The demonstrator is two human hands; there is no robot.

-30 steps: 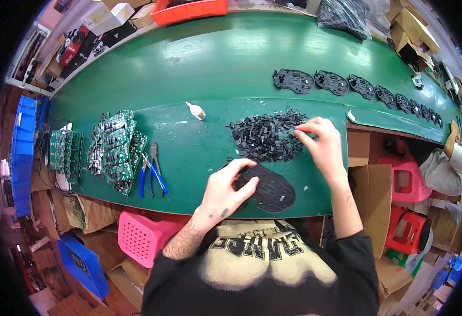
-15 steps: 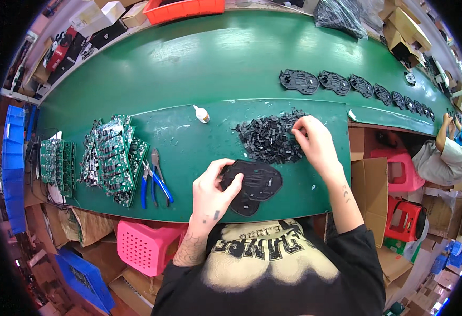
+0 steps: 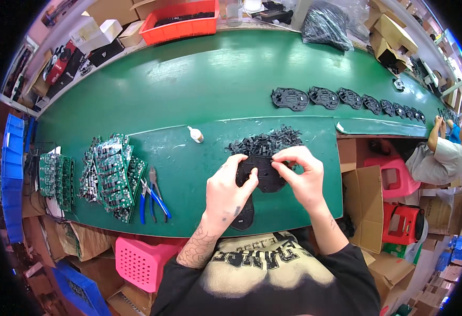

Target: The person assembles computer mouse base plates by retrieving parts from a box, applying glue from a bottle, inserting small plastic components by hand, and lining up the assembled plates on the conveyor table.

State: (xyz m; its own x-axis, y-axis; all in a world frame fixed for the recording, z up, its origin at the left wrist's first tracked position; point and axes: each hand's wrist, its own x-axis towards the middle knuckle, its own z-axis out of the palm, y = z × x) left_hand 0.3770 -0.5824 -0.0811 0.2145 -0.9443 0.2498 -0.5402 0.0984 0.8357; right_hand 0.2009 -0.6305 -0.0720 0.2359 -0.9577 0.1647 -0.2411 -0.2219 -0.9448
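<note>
My left hand (image 3: 226, 185) grips a black plastic shell (image 3: 271, 182) by its left side, thumb on top and fingers around the edge. At the shell's upper right edge, my right hand (image 3: 303, 176) pinches with thumb and forefinger. Whatever sits between those fingertips is too small or hidden to make out. Partly under the held shell, another black shell (image 3: 243, 217) lies near the table's front edge. Just beyond both hands spreads a pile of small black plastic pieces (image 3: 273, 141), partly covered by the held shell.
Green circuit boards (image 3: 116, 176) are stacked at left, beside blue-handled pliers (image 3: 159, 197). A small white bottle (image 3: 195, 135) lies beyond my left hand. Similar black shells (image 3: 324, 98) form a row toward the far right, where another person (image 3: 437, 158) sits. A red bin (image 3: 181, 26) stands at the back.
My right hand has come from the pile of small pieces to the shell's edge. The left hand has shifted slightly right with the shell, which now overlaps the pile's near side.
</note>
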